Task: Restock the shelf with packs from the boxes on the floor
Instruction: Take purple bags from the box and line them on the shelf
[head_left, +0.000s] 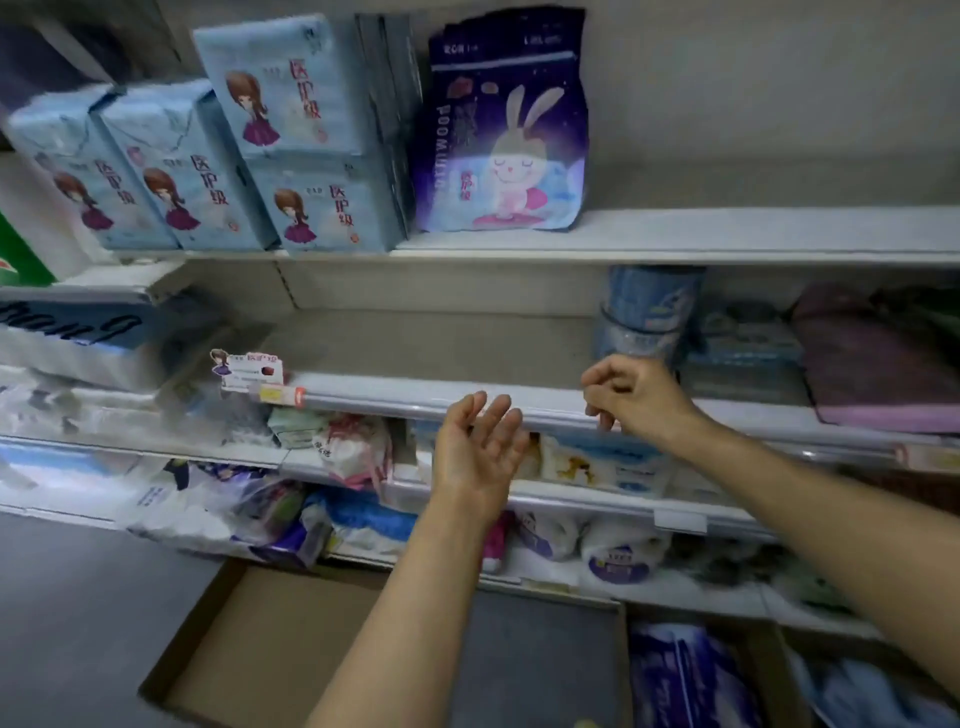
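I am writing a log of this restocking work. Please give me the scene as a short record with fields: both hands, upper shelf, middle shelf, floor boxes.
left hand: left hand open, palm up, holds nothing, before the middle shelf edge
right hand: right hand fingers loosely curled, holds nothing, at the grey shelf rail
upper shelf: light blue packs with a cartoon girl stacked at left; one dark purple rabbit pack upright beside them; bare to its right
middle shelf: bare middle part; blue rolls at right
floor boxes: open brown cardboard box looks empty; neighbouring box holds a dark blue pack
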